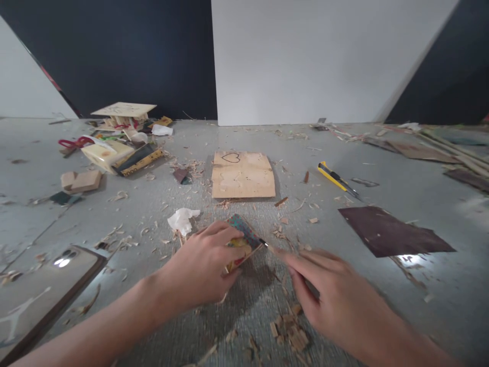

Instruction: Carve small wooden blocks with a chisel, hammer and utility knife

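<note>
My left hand (216,257) is closed around a small flat painted piece (244,229) and presses it near the table. The piece shows blue with reddish dots at its far end and yellow and red nearer my fingers, which cover much of it. In my right hand (324,285) is a thin paintbrush (265,243), gripped like a pen. Its dark tip touches the right edge of the painted piece; most of its handle is hidden by my fingers. Just beyond lies a light wooden board (243,176) with a heart drawn on it.
A yellow utility knife (338,180) and dark sandpaper (395,232) lie to the right. At left are a phone (42,300), a crumpled tissue (183,220), wood blocks (81,181) and a cluttered box (109,154). Wood chips (291,329) and shavings litter the table.
</note>
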`<act>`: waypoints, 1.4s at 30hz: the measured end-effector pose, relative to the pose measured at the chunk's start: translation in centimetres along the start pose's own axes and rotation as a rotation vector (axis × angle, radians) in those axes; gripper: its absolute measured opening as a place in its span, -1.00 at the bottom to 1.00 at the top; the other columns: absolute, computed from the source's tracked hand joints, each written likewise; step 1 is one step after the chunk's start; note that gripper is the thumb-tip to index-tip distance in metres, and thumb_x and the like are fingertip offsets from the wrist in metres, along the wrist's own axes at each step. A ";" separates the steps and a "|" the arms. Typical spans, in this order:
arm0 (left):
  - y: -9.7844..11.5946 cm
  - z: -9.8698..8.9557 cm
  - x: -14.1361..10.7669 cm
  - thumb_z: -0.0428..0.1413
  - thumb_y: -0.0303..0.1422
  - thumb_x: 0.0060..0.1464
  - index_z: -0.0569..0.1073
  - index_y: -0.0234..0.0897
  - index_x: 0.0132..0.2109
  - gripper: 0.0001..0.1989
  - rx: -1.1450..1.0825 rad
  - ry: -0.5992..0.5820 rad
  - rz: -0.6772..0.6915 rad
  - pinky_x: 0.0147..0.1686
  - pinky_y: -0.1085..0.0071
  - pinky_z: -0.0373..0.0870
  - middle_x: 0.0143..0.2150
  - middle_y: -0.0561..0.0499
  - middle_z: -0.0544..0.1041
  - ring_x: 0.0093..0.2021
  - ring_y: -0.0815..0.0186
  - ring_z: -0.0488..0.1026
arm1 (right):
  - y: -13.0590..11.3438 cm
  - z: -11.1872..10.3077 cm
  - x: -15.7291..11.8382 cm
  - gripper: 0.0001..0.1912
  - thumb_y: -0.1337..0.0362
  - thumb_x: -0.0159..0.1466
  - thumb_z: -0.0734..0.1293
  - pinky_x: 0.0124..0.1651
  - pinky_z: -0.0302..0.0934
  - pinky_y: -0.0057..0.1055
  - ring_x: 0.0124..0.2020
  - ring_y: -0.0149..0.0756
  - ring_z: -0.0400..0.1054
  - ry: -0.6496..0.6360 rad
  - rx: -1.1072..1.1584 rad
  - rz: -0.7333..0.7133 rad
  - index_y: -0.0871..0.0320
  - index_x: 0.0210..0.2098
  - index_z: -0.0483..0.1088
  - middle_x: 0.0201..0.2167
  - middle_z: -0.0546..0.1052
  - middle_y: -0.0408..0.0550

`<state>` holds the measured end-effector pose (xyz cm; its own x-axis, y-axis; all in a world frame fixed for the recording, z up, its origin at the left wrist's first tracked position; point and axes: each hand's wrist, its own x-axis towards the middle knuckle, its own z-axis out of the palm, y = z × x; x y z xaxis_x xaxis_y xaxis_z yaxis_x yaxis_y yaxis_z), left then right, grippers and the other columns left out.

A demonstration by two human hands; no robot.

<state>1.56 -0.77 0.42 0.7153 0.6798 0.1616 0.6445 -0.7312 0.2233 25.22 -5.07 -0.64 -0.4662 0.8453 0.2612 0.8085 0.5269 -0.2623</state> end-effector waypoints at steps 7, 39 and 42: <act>0.0 0.0 -0.5 0.10 -0.45 0.04 0.45 -0.14 -0.05 -0.71 0.001 -0.034 0.011 0.03 0.22 0.37 0.00 -0.01 0.44 0.08 0.16 0.33 | -0.1 0.2 0.0 -0.56 0.44 0.25 0.10 -0.29 0.35 -0.19 -0.36 -0.19 0.42 -0.018 0.019 0.008 0.16 0.05 0.40 -0.36 0.55 0.01; 0.3 -0.4 -0.2 0.07 -0.50 0.03 0.44 -0.23 -0.20 -0.83 0.030 -0.055 0.012 -0.11 0.26 0.38 -0.18 -0.03 0.41 -0.09 0.20 0.36 | -0.4 1.1 0.9 -0.56 0.46 0.26 0.09 -0.29 0.38 -0.21 -0.31 -0.18 0.48 -0.031 0.045 0.019 0.19 0.08 0.35 -0.27 0.57 0.04; 0.3 -0.4 -0.2 0.07 -0.48 0.04 0.44 -0.24 -0.19 -0.84 0.038 -0.057 0.010 -0.12 0.26 0.38 -0.18 -0.04 0.41 -0.09 0.19 0.36 | -0.4 0.9 1.3 -0.58 0.44 0.26 0.12 -0.24 0.38 -0.24 -0.26 -0.20 0.48 -0.030 0.104 0.048 0.16 0.05 0.38 -0.22 0.57 0.05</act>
<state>1.48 -1.11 0.86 0.7352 0.6691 0.1083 0.6465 -0.7402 0.1848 23.98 -4.13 -1.07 -0.4396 0.8713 0.2180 0.7894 0.4906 -0.3691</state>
